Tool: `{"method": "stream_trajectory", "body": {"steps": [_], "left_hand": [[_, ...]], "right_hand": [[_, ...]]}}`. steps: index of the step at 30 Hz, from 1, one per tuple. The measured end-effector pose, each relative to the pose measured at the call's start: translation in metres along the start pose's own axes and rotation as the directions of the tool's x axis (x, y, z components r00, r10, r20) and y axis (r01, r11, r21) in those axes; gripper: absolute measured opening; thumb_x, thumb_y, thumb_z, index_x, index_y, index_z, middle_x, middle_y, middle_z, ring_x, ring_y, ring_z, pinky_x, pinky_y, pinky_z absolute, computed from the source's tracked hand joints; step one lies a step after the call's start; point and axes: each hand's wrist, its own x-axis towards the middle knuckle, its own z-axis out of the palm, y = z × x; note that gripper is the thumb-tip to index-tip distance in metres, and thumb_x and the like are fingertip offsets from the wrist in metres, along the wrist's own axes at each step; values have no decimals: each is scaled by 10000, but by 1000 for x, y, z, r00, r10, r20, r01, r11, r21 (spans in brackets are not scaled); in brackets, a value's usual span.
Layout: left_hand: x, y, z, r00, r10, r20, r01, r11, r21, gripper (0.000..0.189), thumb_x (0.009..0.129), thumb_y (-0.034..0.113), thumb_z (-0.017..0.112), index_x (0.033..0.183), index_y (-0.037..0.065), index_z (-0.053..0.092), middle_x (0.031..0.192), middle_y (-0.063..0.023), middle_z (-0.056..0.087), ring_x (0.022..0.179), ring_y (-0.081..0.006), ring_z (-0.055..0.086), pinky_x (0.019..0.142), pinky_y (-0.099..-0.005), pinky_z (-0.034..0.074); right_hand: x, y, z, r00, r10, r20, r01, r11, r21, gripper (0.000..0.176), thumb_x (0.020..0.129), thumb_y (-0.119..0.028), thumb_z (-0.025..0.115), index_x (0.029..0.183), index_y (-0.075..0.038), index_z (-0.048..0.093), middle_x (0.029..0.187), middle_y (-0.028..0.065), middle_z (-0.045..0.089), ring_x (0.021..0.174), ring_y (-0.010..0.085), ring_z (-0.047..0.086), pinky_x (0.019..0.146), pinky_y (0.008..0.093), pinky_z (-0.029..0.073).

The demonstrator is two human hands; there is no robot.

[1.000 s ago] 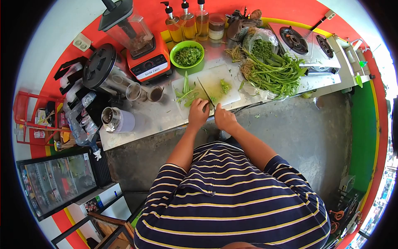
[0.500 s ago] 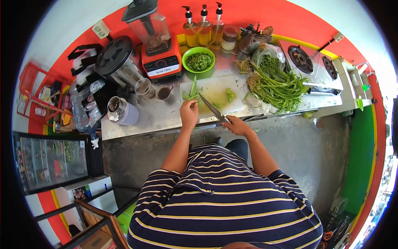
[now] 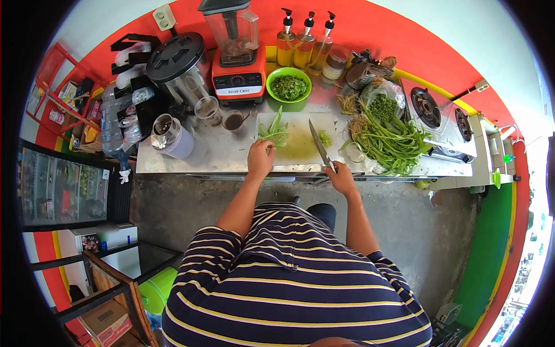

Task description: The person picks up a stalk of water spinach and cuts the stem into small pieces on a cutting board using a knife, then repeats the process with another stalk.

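Observation:
My left hand (image 3: pixel 261 158) is closed at the lower end of a few long green leaves (image 3: pixel 275 132), which lie at the left side of the white cutting board (image 3: pixel 298 121). In my right hand (image 3: pixel 342 177) is the handle of a kitchen knife (image 3: pixel 318 141). Its blade slants up and left over the board's right part, apart from the leaves. Just right of the blade lies a small heap of chopped greens (image 3: pixel 325 139). Behind the board, a green bowl (image 3: pixel 298 105) holds more chopped greens.
Uncut leafy stalks (image 3: pixel 393 139) are piled right of the board, beside a gas stove (image 3: pixel 442 107). To the left stand a glass of dark liquid (image 3: pixel 234 121), a metal-topped container (image 3: pixel 172 139) and a red blender (image 3: pixel 238 81). Pump bottles (image 3: pixel 303 47) line the wall.
The knife has moved to the right, away from the left hand, and its blade points more upright. The leaves by my left hand are more fanned out. The whole view has shifted slightly.

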Motion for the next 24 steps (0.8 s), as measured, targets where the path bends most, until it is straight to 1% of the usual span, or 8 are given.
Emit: {"method": "stream_trajectory", "body": {"steps": [1,3,6,9,11,13,16,24], "left_hand": [[2,6,1,1000,-2,-2,2,1000,-5,189,838,89,726,1012,19,709,923,-128,654,859,-291,634,810,-427,511],[3,18,5,997,10,82,15,958,-288,162,849,82,714,995,10,706,911,-131,664,835,-294,643,785,-422,514],[-1,35,19,981,102,164,-45,947,-317,143,862,79,697,988,11,712,915,-141,670,871,-303,646,791,-409,513],[-3,31,39,952,232,197,-201,966,-163,142,874,88,684,989,11,714,891,-137,653,854,-306,635,785,-404,510],[-6,26,48,945,267,186,-241,959,-152,142,880,107,683,978,10,715,868,-132,625,850,-315,615,779,-407,499],[-8,23,51,947,309,94,-287,939,-189,141,877,106,685,979,15,717,860,-130,601,856,-322,597,777,-412,488],[-9,22,50,942,323,93,-303,936,-177,143,873,105,689,982,16,717,871,-135,597,875,-321,590,783,-410,483],[-9,20,50,943,318,97,-298,937,-180,152,876,112,683,993,20,714,888,-133,597,900,-331,592,806,-423,489]], "right_hand": [[-3,-9,-3,999,32,14,-32,999,37,319,908,-283,688,937,34,671,667,162,643,628,286,633,626,415,467],[-7,-18,-3,997,66,31,-68,995,71,327,914,-288,685,936,38,668,664,164,640,625,287,631,620,415,464],[-12,-27,2,995,62,73,-69,993,100,347,944,-299,658,933,47,658,644,158,630,600,272,639,600,412,471],[-17,-61,-4,962,197,191,-218,971,99,348,953,-305,645,957,43,651,626,153,620,620,256,671,607,407,497],[-13,-53,5,958,215,188,-231,970,68,364,966,-332,622,985,30,653,679,200,652,724,324,710,663,455,524],[-6,-34,20,998,44,51,-38,993,-111,369,977,-350,596,1026,12,640,794,256,686,817,416,697,729,516,523],[-8,-37,24,1000,13,-12,-16,963,-268,379,986,-362,569,1092,-1,613,913,289,694,889,486,664,788,565,512],[-9,-67,45,983,177,42,-141,885,-443,340,1009,-329,525,1083,3,518,950,307,696,900,480,683,814,566,528]]}}
